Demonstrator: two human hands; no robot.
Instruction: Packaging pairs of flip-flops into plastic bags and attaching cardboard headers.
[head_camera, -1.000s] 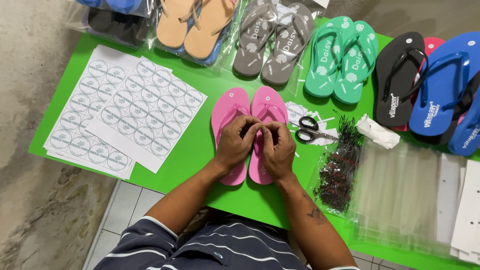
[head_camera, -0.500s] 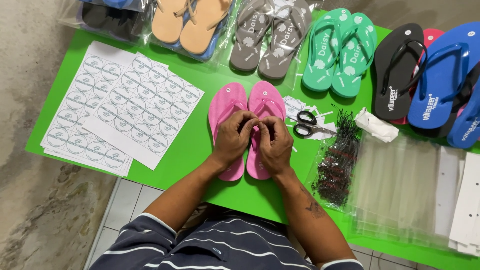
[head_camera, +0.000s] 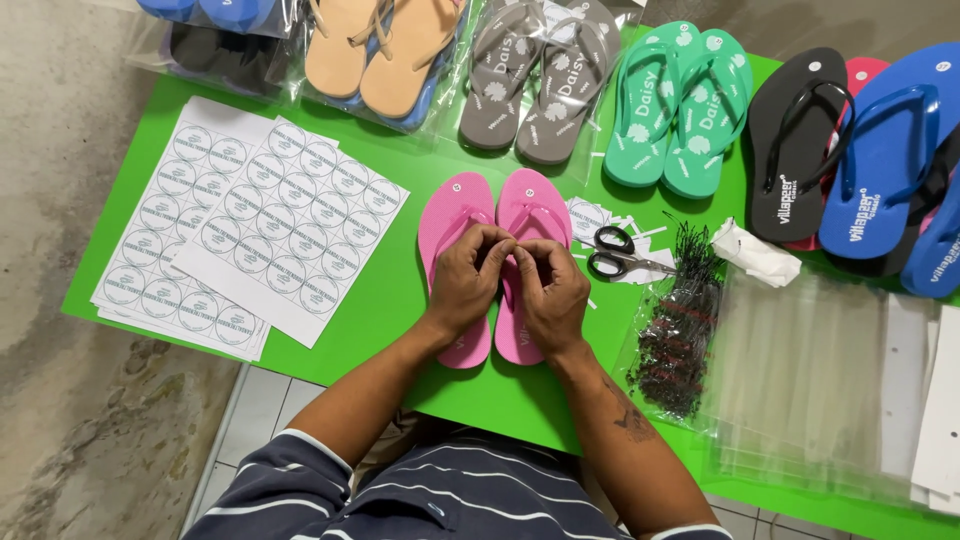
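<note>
On the green table (head_camera: 400, 300), pink flip-flops (head_camera: 495, 205) point toes away, lengthwise.

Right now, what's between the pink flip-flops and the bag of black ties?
The head view shows black-handled scissors and small paper scraps between the pink flip-flops and that bag.

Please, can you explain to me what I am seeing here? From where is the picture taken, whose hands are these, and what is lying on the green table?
The picture comes from a camera on a person's head, looking down. The left hand and right hand meet over a pair of pink flip-flops on the green table; what the fingertips pinch is too small to tell. To the left lie sheets of round stickers. To the right are scissors, a bag of small black ties and clear plastic bags. More flip-flops line the far edge.
</note>
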